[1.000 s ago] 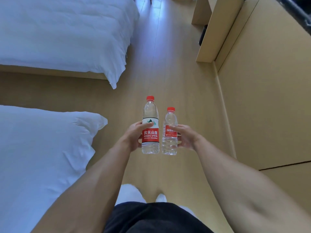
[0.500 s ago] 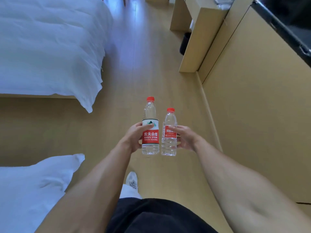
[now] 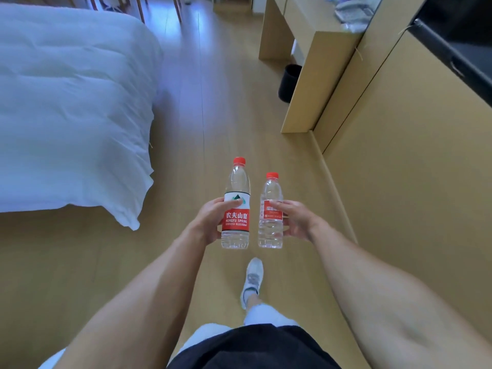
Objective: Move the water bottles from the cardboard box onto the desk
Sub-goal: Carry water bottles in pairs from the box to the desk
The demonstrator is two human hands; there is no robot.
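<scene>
A: Surroundings, largest first. A wooden floor (image 3: 218, 107) is seen running ahead. A bed (image 3: 69, 107) with white bedding lies to the left. A pale wood bench (image 3: 314, 62) stands ahead on the right against the wall, with a dark bin (image 3: 289, 82) tucked beneath it and some pale, blurred items on its top. No cardboard box is in view.

B: Hands and load?

A: Both forearms are extended forward. A tall bottle (image 3: 236, 206) with a red label is grasped by the left hand (image 3: 210, 222), fingers wrapped around the label band. A short bottle (image 3: 271, 214) is grasped by the right hand (image 3: 295, 219) in the same manner. Both bottles are held upright, red caps up, just beside each other but apart, over the floor and well short of the bench.

B: Reason for that hold?

A: A mid-body grip is judged to keep each bottle steady during carrying, with the base left free so it can be set straight down. One shoe (image 3: 252, 278) is seen stepped forward; transport toward the bench is inferred.

B: Stage?

A: Carrying judged under way; placement not yet done.
</scene>
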